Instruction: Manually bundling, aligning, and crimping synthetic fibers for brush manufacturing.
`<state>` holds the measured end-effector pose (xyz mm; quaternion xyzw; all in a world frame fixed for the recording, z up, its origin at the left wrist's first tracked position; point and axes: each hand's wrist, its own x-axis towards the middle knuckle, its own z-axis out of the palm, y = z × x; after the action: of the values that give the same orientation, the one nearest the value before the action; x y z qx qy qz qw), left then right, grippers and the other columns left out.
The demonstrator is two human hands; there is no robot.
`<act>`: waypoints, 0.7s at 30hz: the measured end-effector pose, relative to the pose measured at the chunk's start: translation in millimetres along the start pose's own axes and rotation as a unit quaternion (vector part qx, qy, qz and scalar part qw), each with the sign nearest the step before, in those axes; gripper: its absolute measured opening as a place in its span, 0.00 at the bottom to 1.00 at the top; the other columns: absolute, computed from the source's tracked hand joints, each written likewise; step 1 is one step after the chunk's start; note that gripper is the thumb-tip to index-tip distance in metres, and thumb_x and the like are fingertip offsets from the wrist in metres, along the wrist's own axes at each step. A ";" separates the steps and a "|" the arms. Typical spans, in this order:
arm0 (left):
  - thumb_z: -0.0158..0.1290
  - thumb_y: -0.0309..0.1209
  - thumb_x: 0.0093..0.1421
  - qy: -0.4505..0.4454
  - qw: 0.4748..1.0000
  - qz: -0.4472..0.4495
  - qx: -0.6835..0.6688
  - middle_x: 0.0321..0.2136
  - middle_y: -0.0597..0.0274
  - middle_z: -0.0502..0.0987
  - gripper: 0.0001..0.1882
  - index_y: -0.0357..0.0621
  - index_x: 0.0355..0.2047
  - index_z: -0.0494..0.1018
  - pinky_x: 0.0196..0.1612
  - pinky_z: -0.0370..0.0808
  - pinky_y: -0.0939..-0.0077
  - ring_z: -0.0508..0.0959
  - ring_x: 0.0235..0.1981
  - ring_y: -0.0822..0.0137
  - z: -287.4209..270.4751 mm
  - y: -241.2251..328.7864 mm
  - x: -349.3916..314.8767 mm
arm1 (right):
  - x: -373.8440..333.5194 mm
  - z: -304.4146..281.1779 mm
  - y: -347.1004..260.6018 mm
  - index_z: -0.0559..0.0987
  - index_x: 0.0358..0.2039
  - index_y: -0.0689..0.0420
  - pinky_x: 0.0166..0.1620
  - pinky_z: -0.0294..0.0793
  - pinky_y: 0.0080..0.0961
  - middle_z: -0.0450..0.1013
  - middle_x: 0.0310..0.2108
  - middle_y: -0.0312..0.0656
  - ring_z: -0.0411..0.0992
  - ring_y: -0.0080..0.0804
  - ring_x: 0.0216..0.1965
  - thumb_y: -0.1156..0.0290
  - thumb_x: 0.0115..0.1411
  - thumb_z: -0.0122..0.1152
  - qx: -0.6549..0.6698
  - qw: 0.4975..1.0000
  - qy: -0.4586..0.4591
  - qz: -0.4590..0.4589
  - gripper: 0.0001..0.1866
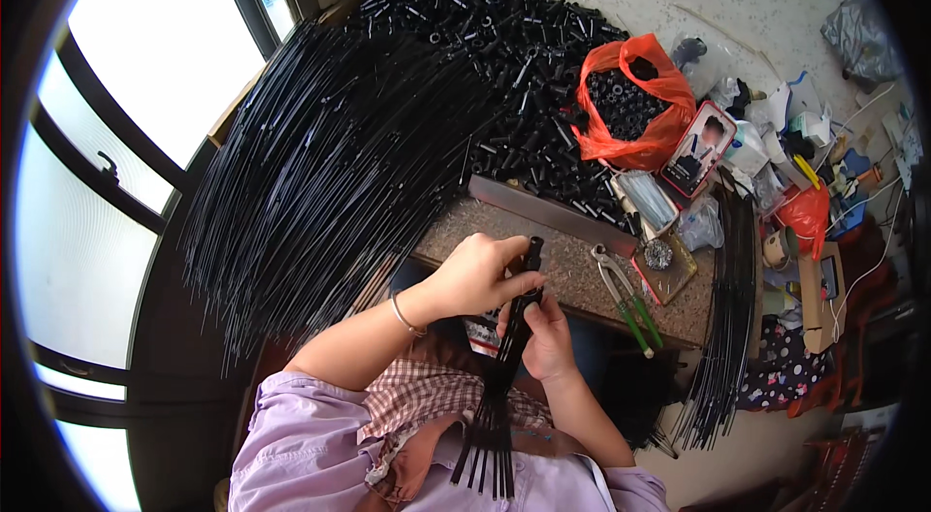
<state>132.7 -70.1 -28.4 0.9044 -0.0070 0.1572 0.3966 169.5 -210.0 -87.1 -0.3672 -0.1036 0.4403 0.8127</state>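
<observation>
My right hand (550,341) is closed around a bundle of thin black rods (498,371), whose lower ends fan out over my lap. Above it, my left hand (477,272), with a bracelet at the wrist, pinches a short black tubular piece (534,248) at the top end of the bundle. Exactly how the piece and the rods join is hidden by my fingers. A checked apron (417,391) lies behind the rods. On the stone-patterned tabletop to the right rest green-handled pliers (626,301).
A big heap of long black rods (301,173) covers the table's left. Small black tubular parts (485,37) pile up behind a metal bar (553,211). Right of these are a red bag (635,155) of black parts, a phone (698,149), a clear box (648,200) and another rod bundle (727,308).
</observation>
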 end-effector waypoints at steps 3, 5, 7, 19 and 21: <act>0.49 0.28 0.46 -0.041 0.979 -0.064 -0.190 0.10 0.69 0.66 0.06 0.38 0.21 0.65 0.14 0.61 0.89 0.64 0.11 0.82 -5.0 3.6 -1.5 | -4.5 7.6 -3.2 0.64 0.24 0.55 0.25 0.67 0.19 0.67 0.22 0.40 0.66 0.24 0.23 0.68 0.48 0.50 -0.005 1.000 -0.018 0.002 0.07; 0.50 0.29 0.46 0.001 0.911 -0.157 -0.382 0.11 0.71 0.66 0.08 0.38 0.19 0.65 0.13 0.60 0.90 0.63 0.12 0.83 4.5 12.6 -12.4 | -14.8 8.4 -5.8 0.64 0.24 0.55 0.25 0.67 0.19 0.67 0.22 0.40 0.66 0.24 0.23 0.68 0.48 0.50 -0.007 1.000 -0.023 0.008 0.07; 0.50 0.30 0.46 0.020 0.940 -0.142 -0.309 0.11 0.71 0.65 0.09 0.37 0.19 0.65 0.13 0.59 0.90 0.63 0.12 0.84 8.4 15.4 -17.6 | -19.2 5.9 -5.9 0.64 0.23 0.55 0.24 0.67 0.18 0.67 0.22 0.40 0.66 0.24 0.23 0.67 0.48 0.50 -0.012 1.000 -0.017 0.014 0.07; 0.58 0.32 0.35 0.055 0.977 0.047 -0.202 0.29 0.57 0.68 0.23 0.38 0.33 0.66 0.39 0.61 0.73 0.67 0.31 0.62 2.4 8.7 -66.0 | -28.5 19.4 25.4 0.64 0.30 0.58 0.30 0.66 0.20 0.66 0.25 0.38 0.65 0.24 0.25 0.67 0.48 0.50 -0.045 0.997 -0.043 -0.037 0.11; 0.57 0.31 0.36 0.063 0.975 0.036 -0.210 0.29 0.57 0.68 0.21 0.38 0.32 0.66 0.40 0.61 0.71 0.67 0.31 0.62 1.0 4.0 -74.6 | -28.4 15.4 35.1 0.64 0.34 0.57 0.31 0.66 0.20 0.65 0.25 0.38 0.65 0.25 0.26 0.68 0.49 0.49 -0.033 0.994 -0.096 -0.037 0.12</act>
<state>61.5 -81.9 -47.8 0.7885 -0.0473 0.2229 0.5713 122.7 -212.7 -95.9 -0.3459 -0.2095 0.4394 0.8022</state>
